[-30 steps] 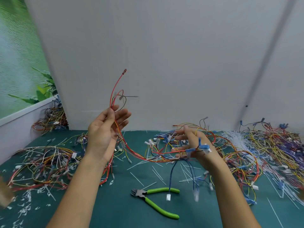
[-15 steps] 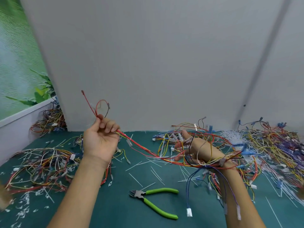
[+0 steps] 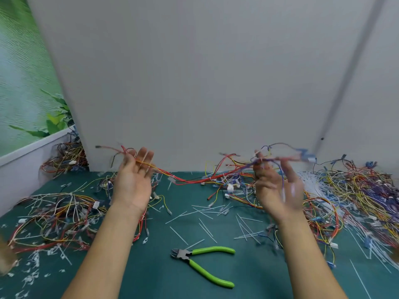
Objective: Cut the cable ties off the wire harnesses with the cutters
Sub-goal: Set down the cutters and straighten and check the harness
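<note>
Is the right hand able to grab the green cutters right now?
Probably not straight away: the right hand grips the wire harness. The green cutters lie uncovered on the mat between the forearms, so the way looks free once it lets go.

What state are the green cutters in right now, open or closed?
Open. The cutters lie flat on the mat, their green handles splayed apart in a V.
</note>
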### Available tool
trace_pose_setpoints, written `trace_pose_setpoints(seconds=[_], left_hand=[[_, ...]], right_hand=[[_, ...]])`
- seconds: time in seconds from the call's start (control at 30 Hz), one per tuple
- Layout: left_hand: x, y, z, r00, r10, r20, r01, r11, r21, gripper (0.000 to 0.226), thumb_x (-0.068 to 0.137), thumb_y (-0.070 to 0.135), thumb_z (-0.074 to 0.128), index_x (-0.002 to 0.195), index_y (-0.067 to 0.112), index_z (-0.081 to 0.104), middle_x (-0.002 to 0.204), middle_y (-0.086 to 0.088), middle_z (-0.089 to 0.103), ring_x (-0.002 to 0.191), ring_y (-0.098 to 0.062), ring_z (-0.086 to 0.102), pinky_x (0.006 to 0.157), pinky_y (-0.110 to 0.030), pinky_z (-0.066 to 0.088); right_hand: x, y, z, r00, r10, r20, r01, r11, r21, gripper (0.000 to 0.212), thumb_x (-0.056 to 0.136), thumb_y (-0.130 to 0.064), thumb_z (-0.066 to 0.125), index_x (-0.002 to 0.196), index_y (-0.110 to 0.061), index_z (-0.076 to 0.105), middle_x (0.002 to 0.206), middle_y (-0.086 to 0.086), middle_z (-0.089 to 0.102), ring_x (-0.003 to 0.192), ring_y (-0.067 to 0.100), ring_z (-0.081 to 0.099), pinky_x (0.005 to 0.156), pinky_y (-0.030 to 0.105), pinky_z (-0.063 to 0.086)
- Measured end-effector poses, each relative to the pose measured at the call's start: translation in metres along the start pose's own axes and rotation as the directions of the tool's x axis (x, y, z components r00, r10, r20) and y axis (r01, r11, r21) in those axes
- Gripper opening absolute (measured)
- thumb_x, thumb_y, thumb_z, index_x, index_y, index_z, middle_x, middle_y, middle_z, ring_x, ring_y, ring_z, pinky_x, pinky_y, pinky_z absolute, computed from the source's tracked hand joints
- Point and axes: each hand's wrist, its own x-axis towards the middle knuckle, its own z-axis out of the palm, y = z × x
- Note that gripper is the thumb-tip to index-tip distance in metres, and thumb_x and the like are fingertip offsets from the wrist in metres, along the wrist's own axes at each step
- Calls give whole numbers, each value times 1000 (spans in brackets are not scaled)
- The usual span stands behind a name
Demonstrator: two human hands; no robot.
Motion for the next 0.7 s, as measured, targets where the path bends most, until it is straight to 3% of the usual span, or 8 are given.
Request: trace_pose_setpoints(seconds=[0.1,0.23,0.37,0.57,0.7], left_hand=[[-1,3,0,994,89,58,-98,976,196,18,103,33,51,113,28,65,116,6,69,110,-12,64,96,-32,47],[1,6,-5,995,97,29,-101,970,222,35,97,34,60,130,25,66,103,9,62,94,-11,57,81,-29,44],[5,7,-11,997,73,37,-79,978,191,34,96,33,61,129,23,64,94,9,61,88,-10,60,75,-26,45],[6,10,-13,998,60,34,-65,986,154,25,95,33,65,118,26,67,99,8,66,89,-8,69,76,-24,52],[3,11,-8,997,52,48,-59,988,144,24,96,33,64,119,27,68,96,8,68,90,-8,68,77,-25,52]], right_hand=[[3,-3,-1,993,-106,47,100,988,120,43,103,-37,54,128,-3,61,115,13,61,90,18,65,73,21,52],[3,-3,0,987,-160,31,156,982,105,44,102,-35,58,132,-4,61,123,18,60,102,24,67,87,29,56],[2,-3,2,984,-177,17,174,977,120,42,102,-35,57,132,-6,54,122,19,60,101,24,65,78,29,56],[3,-3,-2,978,-207,18,204,974,101,38,102,-34,56,131,-9,55,125,21,59,99,23,67,74,30,55],[2,-3,-1,983,-182,24,179,979,96,34,103,-33,54,125,-8,57,116,20,62,95,22,65,71,28,53]])
